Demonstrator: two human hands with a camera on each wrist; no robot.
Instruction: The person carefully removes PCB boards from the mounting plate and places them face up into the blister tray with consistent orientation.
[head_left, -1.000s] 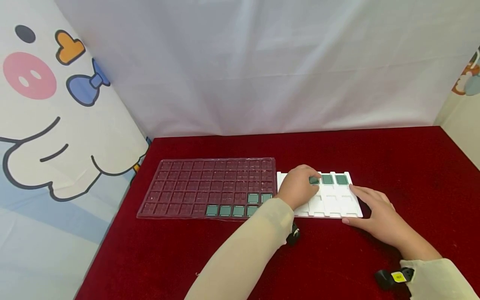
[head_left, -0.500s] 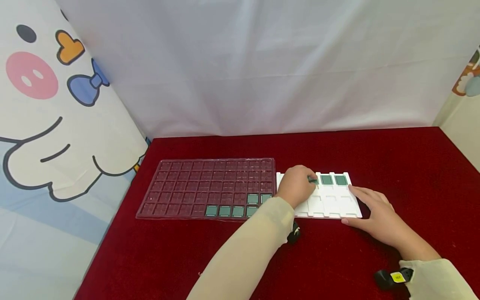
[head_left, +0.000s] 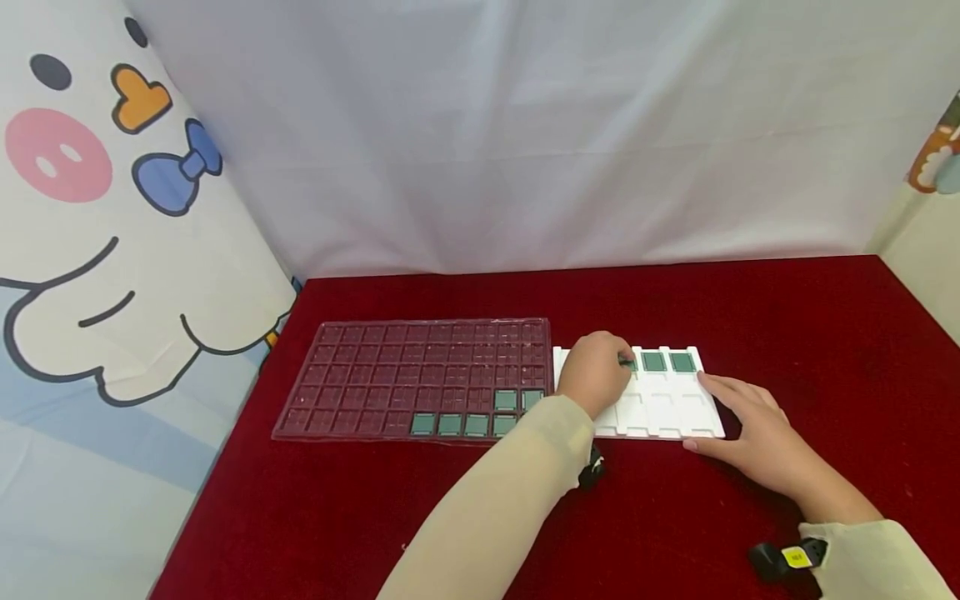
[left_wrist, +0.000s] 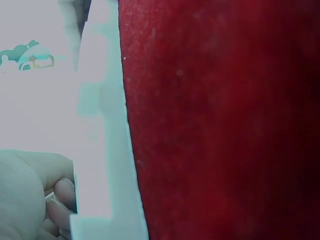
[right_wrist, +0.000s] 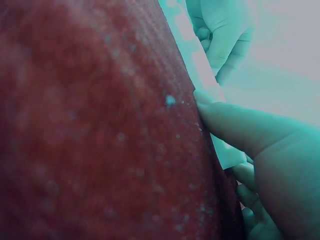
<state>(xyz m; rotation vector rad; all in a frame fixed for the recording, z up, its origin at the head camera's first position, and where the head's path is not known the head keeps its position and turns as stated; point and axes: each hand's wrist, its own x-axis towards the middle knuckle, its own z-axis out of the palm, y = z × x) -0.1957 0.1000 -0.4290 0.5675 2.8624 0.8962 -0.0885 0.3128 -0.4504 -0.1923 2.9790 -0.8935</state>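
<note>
My left hand [head_left: 597,372] is over the far row of a white slotted tray [head_left: 645,410]. Its curled fingertips pinch a small green square chip [head_left: 628,364], mostly hidden by the fingers. To the right of it, two more green chips [head_left: 653,362] lie flat in far-row slots. In the left wrist view the left hand [left_wrist: 30,192] shows bent fingers beside the tray's edge [left_wrist: 107,165]. My right hand [head_left: 757,425] rests at the tray's right end, index finger along the side and thumb [right_wrist: 220,115] against the near edge.
A clear plastic tray [head_left: 390,375] with many square pockets lies to the left, against the white tray. Several green chips [head_left: 450,425] fill its near right pockets. Red cloth [head_left: 675,517] covers the table, with a white curtain [head_left: 525,167] behind.
The left hand's fingers have curled in on the green chip, so less of it shows than a second ago. The right hand and both trays stay in place.
</note>
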